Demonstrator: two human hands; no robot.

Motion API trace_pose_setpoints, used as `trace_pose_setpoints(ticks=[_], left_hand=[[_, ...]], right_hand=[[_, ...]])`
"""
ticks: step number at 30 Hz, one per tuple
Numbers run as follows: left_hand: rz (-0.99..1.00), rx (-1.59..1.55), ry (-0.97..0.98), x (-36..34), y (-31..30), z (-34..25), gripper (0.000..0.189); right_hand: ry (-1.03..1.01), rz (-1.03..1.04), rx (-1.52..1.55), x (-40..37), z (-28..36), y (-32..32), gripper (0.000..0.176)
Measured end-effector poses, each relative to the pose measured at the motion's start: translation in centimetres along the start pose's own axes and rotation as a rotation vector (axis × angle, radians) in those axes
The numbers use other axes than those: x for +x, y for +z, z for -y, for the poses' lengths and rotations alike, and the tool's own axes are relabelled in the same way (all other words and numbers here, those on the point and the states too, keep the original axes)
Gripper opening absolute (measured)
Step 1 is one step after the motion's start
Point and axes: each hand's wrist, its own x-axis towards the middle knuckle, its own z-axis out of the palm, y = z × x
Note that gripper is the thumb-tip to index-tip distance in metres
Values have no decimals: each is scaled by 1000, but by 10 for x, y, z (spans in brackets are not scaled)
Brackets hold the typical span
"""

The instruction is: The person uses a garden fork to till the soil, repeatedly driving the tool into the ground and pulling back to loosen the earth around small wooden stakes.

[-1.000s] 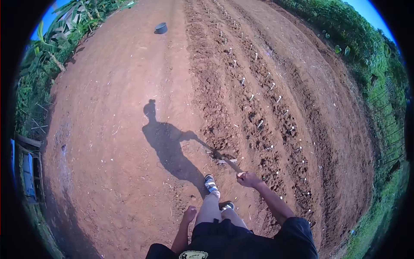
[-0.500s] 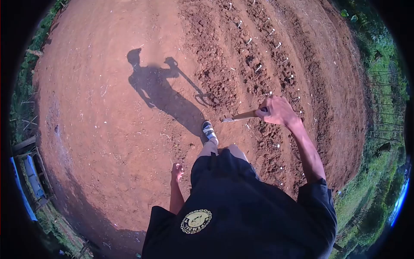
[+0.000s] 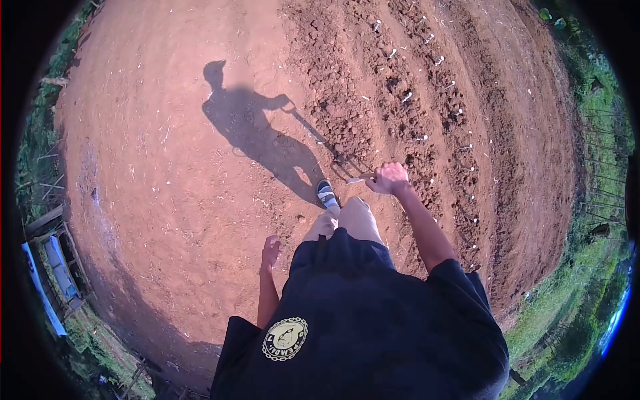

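We find the right hand [image 3: 390, 179] closed in a full fist round the top end of the brown wooden-handled digging tool [image 3: 359, 180]. The tool slants forward and down, so its pale head sits just ahead of the grey strapped sandal [image 3: 326, 195], at the edge of the clodded red-brown tilled rows [image 3: 347, 120]. Gripping at the very end gives, we judge, the longest reach. The left hand [image 3: 271, 252] hangs loose and empty beside the black shorts [image 3: 340, 250], fingers slack, well clear of the tool. To the right, small white stakes [image 3: 427, 138] dot the furrows.
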Motion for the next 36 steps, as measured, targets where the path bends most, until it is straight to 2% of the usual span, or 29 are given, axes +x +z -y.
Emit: trace_pose_setpoints(ticks=[2, 4, 6, 7, 9, 11, 13, 14, 16, 18, 20, 22, 26, 27, 30, 31, 33, 34, 36], left_hand=[[-42, -42, 27, -7, 4, -19, 33], [-75, -92, 46, -16, 10, -20, 34], [-135, -171, 68, -26, 19, -17, 30], [-147, -195, 78, -30, 26, -14, 30], [-133, -221, -92, -48, 40, 3, 28], [-125, -218, -123, -69, 54, 28, 27], [-67, -191, -180, -73, 76, 66, 29], [-64, -198, -185, -81, 86, 79, 29], [-61, -189, -310, -96, 104, 98, 29], [-45, -193, -346, -105, 122, 122, 30], [-23, -315, -316, -108, 138, 147, 30], [-8, -318, -336, -116, 143, 151, 30], [-20, -406, -292, -130, 145, 162, 30], [-28, -429, -282, -124, 140, 160, 31], [-17, -524, -216, -109, 119, 157, 33], [1, -296, -188, -110, 109, 149, 33], [-38, -178, -163, -123, 94, 104, 12], [-83, -684, -303, -86, 106, 164, 15], [-102, -568, -206, -83, 76, 142, 20]], right_hand=[[-53, -49, -17, 0, -5, 3, 57], [-46, 13, -7, -3, -9, 9, 53], [-206, 74, 49, -18, -11, 20, 44], [-211, 109, 79, -28, -10, 15, 37], [-185, 39, 75, -40, -12, 8, 41], [-200, 48, 69, -64, -8, -8, 42], [-142, -69, 93, -77, -10, -42, 44], [-144, -63, 87, -86, -9, -59, 44], [-91, -43, 155, -100, -6, -80, 42], [-101, -38, 104, -105, -6, -70, 41], [-208, -178, 78, -108, 3, -59, 42], [-205, -107, 67, -91, 6, -30, 43], [-81, -57, 82, -56, 11, 44, 45], [-20, -68, 96, -48, 18, 46, 46], [-29, -54, 164, -38, 9, 43, 48], [18, -19, 152, -33, 8, 44, 48], [49, -31, 156, -32, 9, 45, 49], [69, -33, 163, -31, 10, 43, 49], [96, 55, 103, -25, 10, 39, 50]])
